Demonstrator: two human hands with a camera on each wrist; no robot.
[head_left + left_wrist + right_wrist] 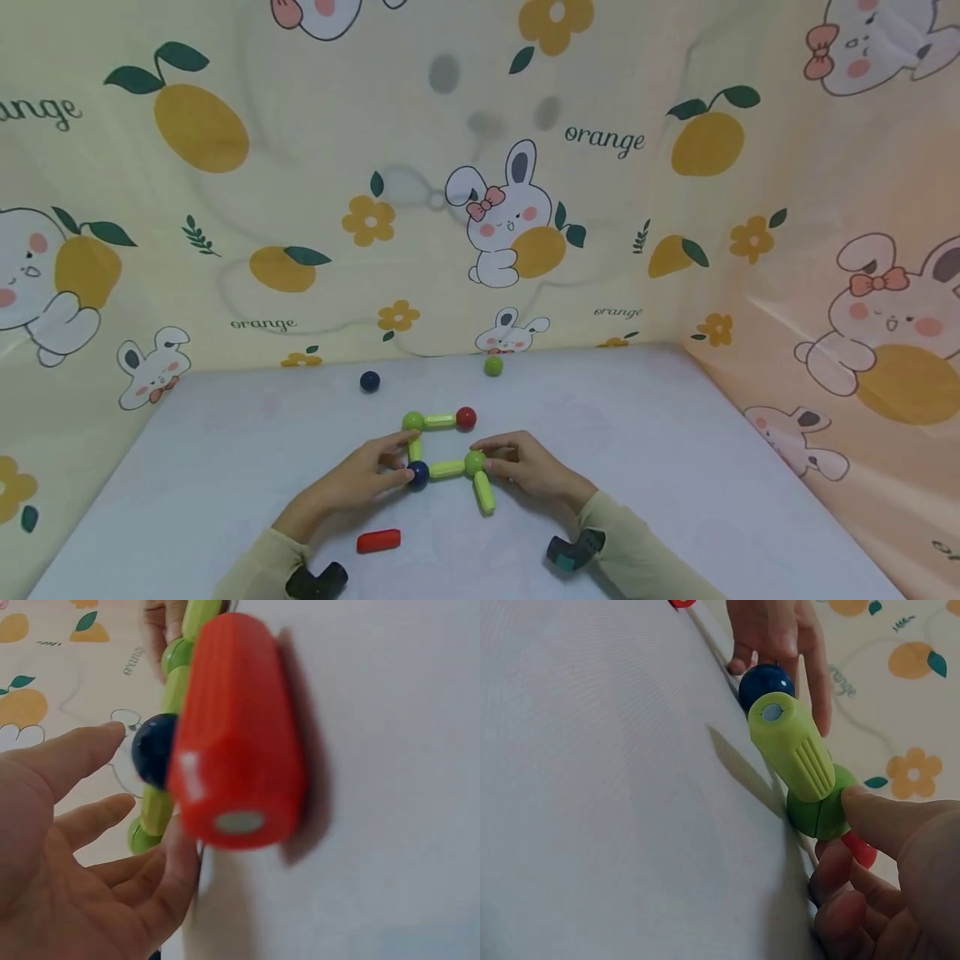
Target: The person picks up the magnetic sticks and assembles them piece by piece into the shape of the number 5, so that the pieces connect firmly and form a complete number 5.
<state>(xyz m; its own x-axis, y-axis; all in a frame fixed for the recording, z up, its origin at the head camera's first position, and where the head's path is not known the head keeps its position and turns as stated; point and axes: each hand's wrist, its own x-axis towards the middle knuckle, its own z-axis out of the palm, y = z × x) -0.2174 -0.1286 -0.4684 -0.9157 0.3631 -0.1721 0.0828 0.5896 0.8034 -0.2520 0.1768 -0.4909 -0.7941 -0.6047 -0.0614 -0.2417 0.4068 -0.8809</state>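
Observation:
Magnetic rods and balls form a joined shape on the table. My left hand (pixel 360 475) is spread beside a navy ball (pixel 417 474), thumb tip right at it, index finger over a short green rod (pixel 415 450) leading up to a green ball (pixel 413 420). From there another green rod (pixel 440 421) runs to a red ball (pixel 466 418). My right hand (pixel 528 467) pinches the green corner ball (pixel 814 814) between thumb and fingers. One green rod (pixel 447 469) links it to the navy ball; another green rod (pixel 795 746) points from it toward me, its end free.
A loose red rod (pixel 378 541) lies nearer me, large in the left wrist view. Farther back on the white table (pixel 637 433) sit a separate navy ball (pixel 370 382) and a green ball (pixel 492 366). A printed curtain (pixel 420 150) stands behind the table and along its sides.

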